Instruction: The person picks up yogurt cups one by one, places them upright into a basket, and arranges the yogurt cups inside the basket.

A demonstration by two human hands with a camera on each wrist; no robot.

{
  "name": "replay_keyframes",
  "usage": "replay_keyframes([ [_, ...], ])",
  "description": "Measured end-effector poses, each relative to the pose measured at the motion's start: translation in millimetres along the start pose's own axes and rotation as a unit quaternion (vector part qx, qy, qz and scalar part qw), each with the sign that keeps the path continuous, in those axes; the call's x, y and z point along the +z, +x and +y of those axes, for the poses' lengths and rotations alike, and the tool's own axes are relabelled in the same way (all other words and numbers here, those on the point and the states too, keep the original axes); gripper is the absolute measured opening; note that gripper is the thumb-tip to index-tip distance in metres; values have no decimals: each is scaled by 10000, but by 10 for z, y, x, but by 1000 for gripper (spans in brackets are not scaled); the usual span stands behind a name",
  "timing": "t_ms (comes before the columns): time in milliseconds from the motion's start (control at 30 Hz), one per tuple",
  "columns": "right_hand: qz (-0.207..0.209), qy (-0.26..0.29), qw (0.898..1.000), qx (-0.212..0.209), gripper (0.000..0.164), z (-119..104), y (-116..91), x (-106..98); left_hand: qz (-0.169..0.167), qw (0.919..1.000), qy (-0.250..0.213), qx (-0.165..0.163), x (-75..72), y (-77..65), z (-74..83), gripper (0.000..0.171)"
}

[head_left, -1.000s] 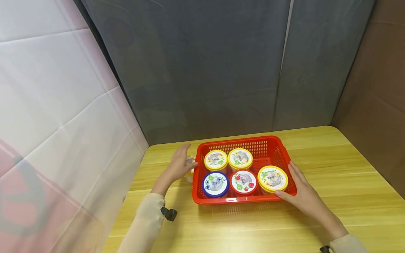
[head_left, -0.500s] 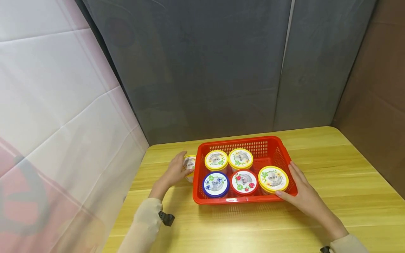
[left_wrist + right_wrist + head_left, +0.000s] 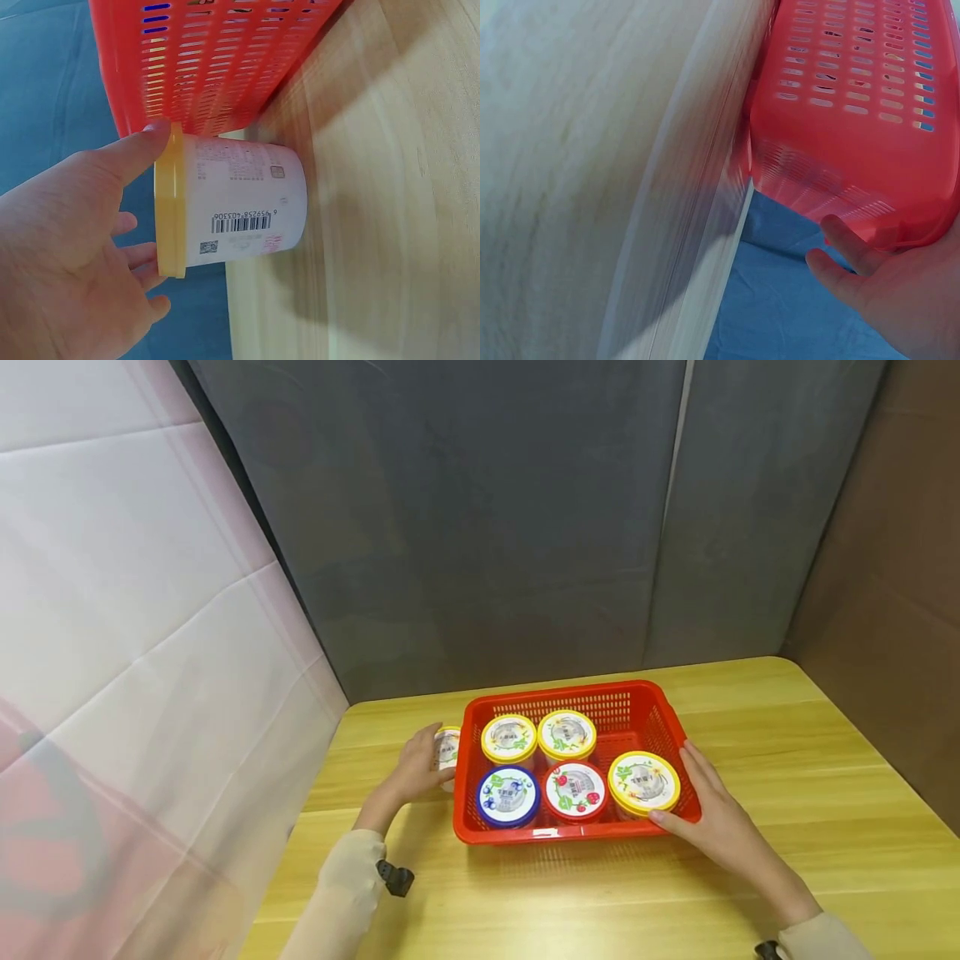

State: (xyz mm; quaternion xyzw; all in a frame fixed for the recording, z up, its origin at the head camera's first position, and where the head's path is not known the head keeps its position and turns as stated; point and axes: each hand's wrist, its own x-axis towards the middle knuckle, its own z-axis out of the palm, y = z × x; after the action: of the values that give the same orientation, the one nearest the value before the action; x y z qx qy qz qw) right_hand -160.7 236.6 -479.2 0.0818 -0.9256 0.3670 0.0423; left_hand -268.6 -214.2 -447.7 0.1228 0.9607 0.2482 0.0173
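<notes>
My left hand (image 3: 412,770) grips a tub (image 3: 244,199) with a yellow lid, standing on the table just left of the red plastic basket (image 3: 555,833). In the left wrist view the thumb lies on one side of the lid and the fingers on the other. Inside the basket sit three yellow-lidded tubs, among them a tub at the right (image 3: 643,781), plus a blue-lidded tub (image 3: 507,796) and a red-lidded tub (image 3: 575,791). At the basket's front right corner rests my right hand (image 3: 716,818), its fingers extended along the outer side and its thumb over the front rim.
The wooden table (image 3: 570,902) carries the basket, with a grey curtain (image 3: 480,543) close behind its back edge. A pale printed sheet (image 3: 165,652) hangs on the left, and a brown panel (image 3: 892,610) stands on the right.
My left hand was spread above the outside tub and has since lowered and closed round its lid. The right hand and the basket keep their places.
</notes>
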Motion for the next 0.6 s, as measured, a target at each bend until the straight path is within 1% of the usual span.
replay_keyframes([
  [233, 39, 22, 10000, -49, 115, -31, -7, -13, 3, 9999, 110, -2, 18, -14, -51, 87],
  [333, 18, 18, 10000, -38, 115, -24, -2, -5, 70, 9999, 78, 7, 16, -13, -57, 87],
  [600, 11, -2, 10000, 14, 116, -2, 1, -2, 56, 9997, -97, -202, -65, -63, -59, 90],
])
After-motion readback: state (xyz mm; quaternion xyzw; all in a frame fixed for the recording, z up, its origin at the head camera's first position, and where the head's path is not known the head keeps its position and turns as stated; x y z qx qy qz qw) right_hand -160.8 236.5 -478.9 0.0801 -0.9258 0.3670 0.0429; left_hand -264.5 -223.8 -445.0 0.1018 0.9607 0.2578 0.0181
